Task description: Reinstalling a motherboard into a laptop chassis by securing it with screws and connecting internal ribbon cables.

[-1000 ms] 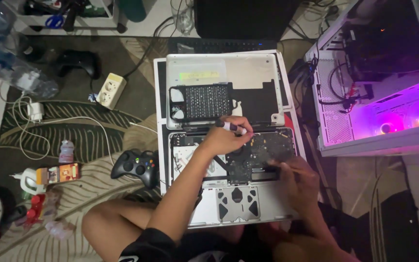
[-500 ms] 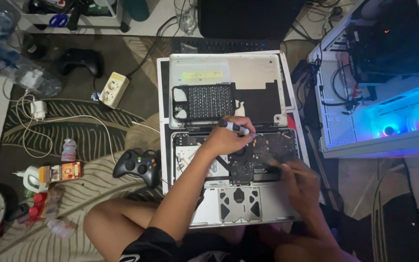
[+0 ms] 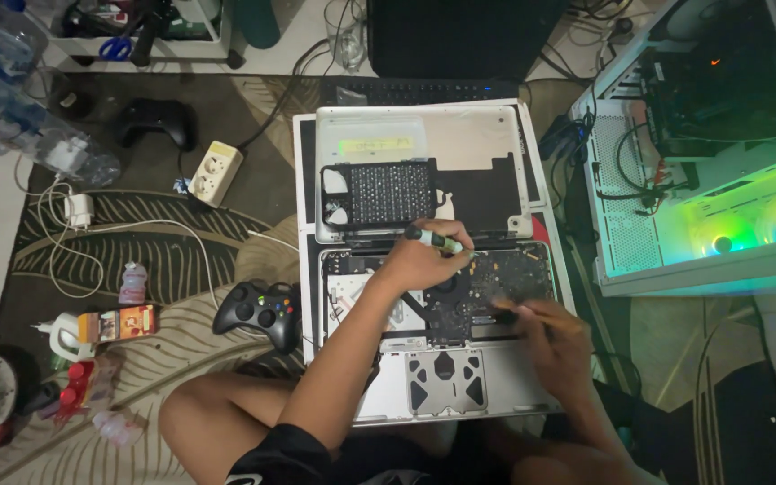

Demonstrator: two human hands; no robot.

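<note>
The opened laptop point(image 3: 433, 332) lies flat on the patterned rug, bottom cover off, its dark circuit board and fan bared and the silver trackpad plate toward the near edge. A small green-and-black screwdriver point(image 3: 436, 238) lies nearly level across the laptop's far edge, gripped in the left hand point(image 3: 424, 260). A thin dark tool point(image 3: 507, 314) touches the board's right half, held by the right hand point(image 3: 554, 346).
</note>
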